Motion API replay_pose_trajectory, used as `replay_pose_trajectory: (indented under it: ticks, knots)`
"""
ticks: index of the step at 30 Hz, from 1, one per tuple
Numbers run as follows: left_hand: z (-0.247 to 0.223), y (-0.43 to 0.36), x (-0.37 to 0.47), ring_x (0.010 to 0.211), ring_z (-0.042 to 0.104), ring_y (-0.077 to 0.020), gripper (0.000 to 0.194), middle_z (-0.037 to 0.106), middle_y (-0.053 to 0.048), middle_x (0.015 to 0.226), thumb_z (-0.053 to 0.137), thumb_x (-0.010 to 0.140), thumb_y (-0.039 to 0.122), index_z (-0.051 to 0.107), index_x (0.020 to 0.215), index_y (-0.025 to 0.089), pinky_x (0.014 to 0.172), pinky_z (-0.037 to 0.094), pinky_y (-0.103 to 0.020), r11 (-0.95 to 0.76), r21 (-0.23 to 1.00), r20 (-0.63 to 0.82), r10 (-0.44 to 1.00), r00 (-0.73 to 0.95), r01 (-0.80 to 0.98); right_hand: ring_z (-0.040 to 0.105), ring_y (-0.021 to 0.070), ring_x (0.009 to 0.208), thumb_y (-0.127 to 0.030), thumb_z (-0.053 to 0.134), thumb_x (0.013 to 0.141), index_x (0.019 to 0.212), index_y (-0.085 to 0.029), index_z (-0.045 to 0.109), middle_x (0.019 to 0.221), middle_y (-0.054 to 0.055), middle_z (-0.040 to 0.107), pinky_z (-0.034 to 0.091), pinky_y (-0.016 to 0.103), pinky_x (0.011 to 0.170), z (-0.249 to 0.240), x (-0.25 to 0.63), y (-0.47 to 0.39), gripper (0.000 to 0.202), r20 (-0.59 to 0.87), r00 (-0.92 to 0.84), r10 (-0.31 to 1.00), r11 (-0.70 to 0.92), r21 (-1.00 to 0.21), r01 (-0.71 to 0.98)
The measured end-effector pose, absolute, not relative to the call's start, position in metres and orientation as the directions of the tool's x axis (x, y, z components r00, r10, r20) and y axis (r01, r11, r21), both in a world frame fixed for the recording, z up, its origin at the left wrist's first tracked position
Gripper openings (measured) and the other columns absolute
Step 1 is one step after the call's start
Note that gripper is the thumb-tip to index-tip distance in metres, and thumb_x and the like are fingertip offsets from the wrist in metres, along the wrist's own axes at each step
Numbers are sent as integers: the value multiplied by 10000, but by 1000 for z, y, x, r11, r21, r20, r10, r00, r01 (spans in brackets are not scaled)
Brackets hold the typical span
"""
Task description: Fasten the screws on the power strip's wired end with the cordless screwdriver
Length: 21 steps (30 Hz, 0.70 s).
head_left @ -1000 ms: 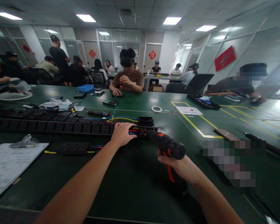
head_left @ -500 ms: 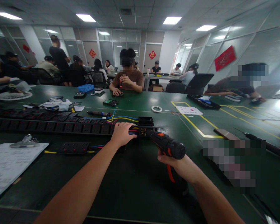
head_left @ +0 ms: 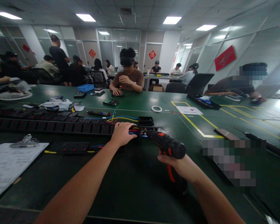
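A long black power strip (head_left: 67, 127) with a row of sockets lies across the table. My left hand (head_left: 123, 134) is closed around its right end, beside red, blue and yellow wires. Just right of those fingers a small circuit board (head_left: 143, 131) shows in the open end of the strip. My right hand (head_left: 171, 161) grips a black and orange cordless drill (head_left: 169, 144) by its handle. The drill's nose points left at the board, with a bluish light near it. Whether the bit touches a screw is too small to tell.
A short socket section (head_left: 71, 147) and a clipboard (head_left: 16, 165) lie nearer me on the left. Beyond the strip are a pen-like screwdriver (head_left: 99, 114), a tape roll (head_left: 156, 109) and a blue basket (head_left: 85, 88). A co-worker (head_left: 128, 77) sits opposite.
A bluish light now shows by the drill's nose and the board looks brighter. Both my hands stay nearly in place. Opposite, the co-worker's raised hand has shifted slightly.
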<state>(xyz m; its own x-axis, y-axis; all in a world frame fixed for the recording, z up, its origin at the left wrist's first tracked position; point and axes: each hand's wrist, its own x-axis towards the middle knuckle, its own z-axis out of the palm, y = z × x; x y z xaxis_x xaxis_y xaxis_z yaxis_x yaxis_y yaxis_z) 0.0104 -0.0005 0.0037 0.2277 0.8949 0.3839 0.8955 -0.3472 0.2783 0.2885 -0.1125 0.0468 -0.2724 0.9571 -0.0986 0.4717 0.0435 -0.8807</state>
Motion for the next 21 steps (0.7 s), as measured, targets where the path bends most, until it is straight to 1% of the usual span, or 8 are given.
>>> replay_pose_trajectory:
  ticks: [8, 14, 18, 21]
  knots:
    - [3, 0, 10, 1319, 558, -334, 584, 659, -67, 1416, 769, 832, 539, 647, 1340, 280, 1142, 298, -517, -349, 278, 389, 893, 228, 895, 555, 227, 820, -413, 716, 814, 871, -212, 640, 846, 6, 600, 446, 372, 780, 47, 287, -112, 222, -94, -285, 954, 56, -878, 476]
    - [4, -2, 11, 1305, 569, -333, 567, 670, -69, 1402, 782, 825, 525, 661, 1319, 274, 1121, 321, -509, -356, 276, 401, 887, 230, 893, 552, 223, 791, -413, 722, 803, 859, -211, 638, 813, 2, 597, 445, 366, 745, 48, 288, -112, 226, -95, -261, 961, 46, -871, 489]
    - [5, -2, 11, 1305, 571, -330, 561, 673, -68, 1398, 783, 826, 518, 661, 1318, 277, 1124, 319, -508, -355, 273, 402, 887, 229, 894, 580, 230, 818, -406, 731, 797, 900, -208, 666, 852, 13, 631, 460, 373, 769, 47, 287, -113, 232, -110, -258, 960, 25, -882, 471]
    - [5, -1, 10, 1312, 567, -328, 558, 669, -66, 1404, 780, 829, 516, 660, 1320, 279, 1131, 315, -505, -353, 273, 398, 888, 229, 895, 614, 228, 798, -407, 739, 791, 970, -201, 669, 856, 18, 660, 485, 378, 768, 48, 286, -115, 282, -148, -270, 951, -24, -910, 414]
